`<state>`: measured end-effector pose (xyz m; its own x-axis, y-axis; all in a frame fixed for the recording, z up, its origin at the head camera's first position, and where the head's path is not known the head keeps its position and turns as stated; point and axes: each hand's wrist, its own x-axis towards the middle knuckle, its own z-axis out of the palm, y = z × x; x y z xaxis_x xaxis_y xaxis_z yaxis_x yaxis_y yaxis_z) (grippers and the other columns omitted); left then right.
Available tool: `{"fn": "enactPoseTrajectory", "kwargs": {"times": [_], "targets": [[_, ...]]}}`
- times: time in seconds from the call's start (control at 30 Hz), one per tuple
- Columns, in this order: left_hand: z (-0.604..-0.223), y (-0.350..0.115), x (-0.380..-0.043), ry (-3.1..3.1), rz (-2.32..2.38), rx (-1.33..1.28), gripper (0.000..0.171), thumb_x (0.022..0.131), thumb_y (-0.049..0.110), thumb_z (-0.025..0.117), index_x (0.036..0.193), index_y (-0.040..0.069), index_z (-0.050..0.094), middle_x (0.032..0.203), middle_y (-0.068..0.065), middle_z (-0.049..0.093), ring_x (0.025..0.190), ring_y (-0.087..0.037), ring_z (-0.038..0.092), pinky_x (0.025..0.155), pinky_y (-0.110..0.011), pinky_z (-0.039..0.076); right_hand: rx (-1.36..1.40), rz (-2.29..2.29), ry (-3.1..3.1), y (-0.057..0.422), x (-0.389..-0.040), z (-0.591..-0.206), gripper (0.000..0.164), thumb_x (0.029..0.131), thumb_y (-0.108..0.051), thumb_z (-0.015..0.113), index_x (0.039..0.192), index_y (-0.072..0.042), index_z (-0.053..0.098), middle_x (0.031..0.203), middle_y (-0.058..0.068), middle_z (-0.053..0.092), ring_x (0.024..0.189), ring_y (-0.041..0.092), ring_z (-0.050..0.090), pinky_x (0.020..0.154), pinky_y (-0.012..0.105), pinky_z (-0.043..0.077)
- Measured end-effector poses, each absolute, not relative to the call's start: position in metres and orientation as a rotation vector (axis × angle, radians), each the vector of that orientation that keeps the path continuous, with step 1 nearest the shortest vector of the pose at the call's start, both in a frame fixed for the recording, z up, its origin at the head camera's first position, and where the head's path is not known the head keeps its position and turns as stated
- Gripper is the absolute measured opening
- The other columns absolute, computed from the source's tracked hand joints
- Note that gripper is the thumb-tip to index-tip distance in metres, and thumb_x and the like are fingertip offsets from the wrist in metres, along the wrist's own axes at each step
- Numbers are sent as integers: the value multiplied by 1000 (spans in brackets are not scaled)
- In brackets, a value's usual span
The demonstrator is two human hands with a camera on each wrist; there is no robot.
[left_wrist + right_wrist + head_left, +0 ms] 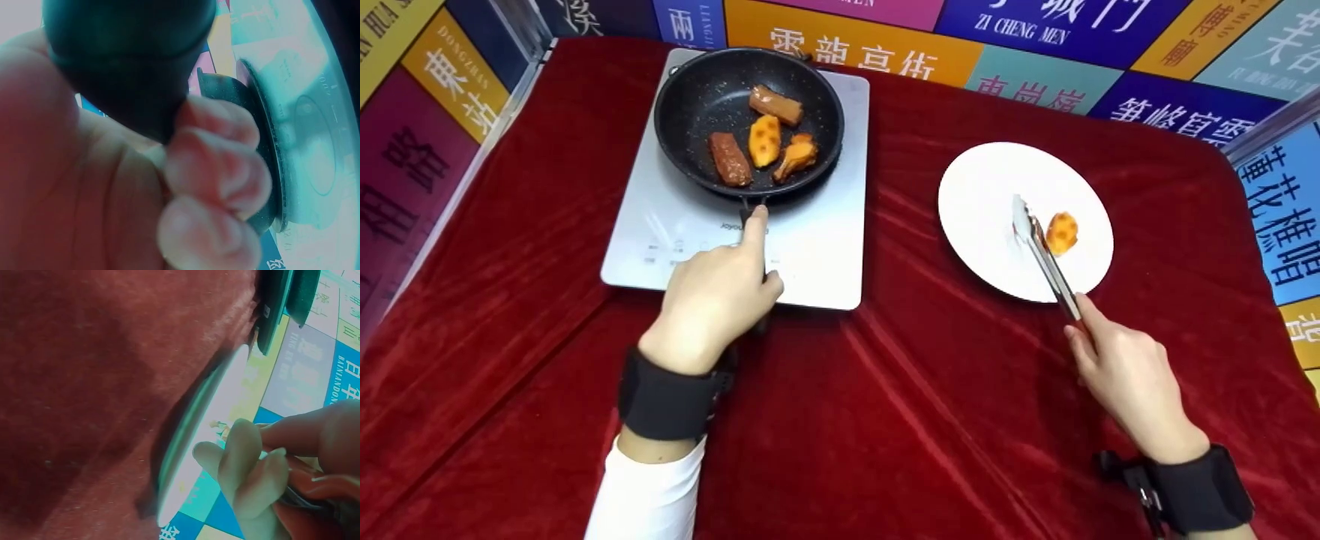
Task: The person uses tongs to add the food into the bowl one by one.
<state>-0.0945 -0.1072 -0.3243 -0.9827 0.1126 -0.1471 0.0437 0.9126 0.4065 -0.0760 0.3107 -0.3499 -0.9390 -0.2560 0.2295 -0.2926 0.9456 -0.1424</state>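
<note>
My left hand [720, 292] grips the black handle of a frying pan [697, 105], its index finger stretched along the handle. In the left wrist view, curled fingers [216, 169] wrap the handle. The pan holds two brown, glossy strips of food [730, 160], a yellow piece with brown spots [765, 141] and what looks like a small chicken drumstick [796, 156]. My right hand [1132, 375] holds metal tongs [1054, 270], their tips over a white plate [982, 217]. Beside the tips lies another yellow spotted piece [1063, 234]. Whether the tongs touch it, I cannot tell.
The pan stands on a silver induction cooker [825, 262] at the back left. A dark red velvet cloth [885, 420] covers the table. Panels with printed lettering [855, 45] rise along the back and both sides.
</note>
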Motion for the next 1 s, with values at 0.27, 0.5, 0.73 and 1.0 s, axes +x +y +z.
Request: {"fn": "enactPoseTrajectory", "kwargs": {"times": [0.27,0.5,0.73,1.0], "targets": [[-324,-106,-96,2902,598,101,73,81,28,48,144,10,15,53,-5,49,43,-23,44,38,-36,32,404,296,-2852,300,-86,-335,39,85,-15,57,123,-7,54,76,22,62,61,39,55,56,53,38],[-323,-106,-95,2900,590,90,73,82,28,48,144,11,15,53,-4,49,43,-23,44,38,-36,33,397,330,-2820,282,-94,-320,42,85,-16,57,126,-9,52,51,7,53,55,35,52,56,50,37],[-322,-105,-94,2906,591,99,72,82,28,48,144,11,15,53,-5,49,43,-23,44,38,-36,32,479,391,-2744,252,-104,-313,41,85,-16,57,125,-8,54,56,11,59,55,34,54,56,48,38],[-323,-106,-95,2898,603,99,72,82,27,47,144,10,15,52,-4,48,42,-23,43,38,-36,32,597,449,-2701,205,-121,-304,41,86,-18,55,127,-11,52,72,15,62,61,34,57,59,48,41]]}}
